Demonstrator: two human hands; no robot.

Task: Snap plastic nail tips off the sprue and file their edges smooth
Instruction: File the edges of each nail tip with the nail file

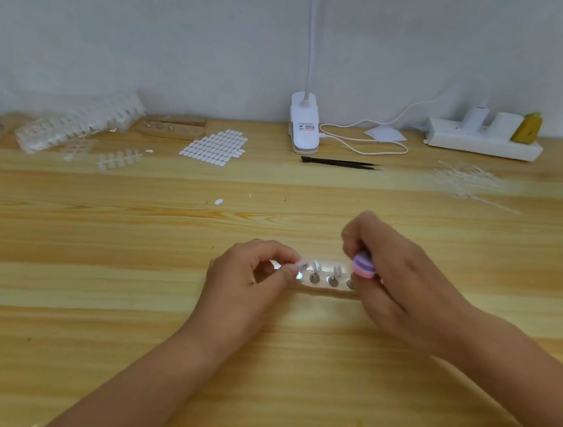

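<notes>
My left hand (250,275) pinches a small clear nail tip (301,267) between thumb and forefinger, just above the left end of a wooden holder block (327,281) with metal studs; some studs carry clear tips. My right hand (394,276) grips a small pink and purple file block (362,266), held a short way right of the pinched tip. Sprues with nail tips (118,161) lie at the far left of the table.
Bagged sprues (79,125) and a second wooden holder (169,127) sit at the back left. A sheet of white oval stickers (216,146), black tweezers (340,163), a clip lamp (304,122), a power strip (483,140) and bare sprues (472,183) lie further back.
</notes>
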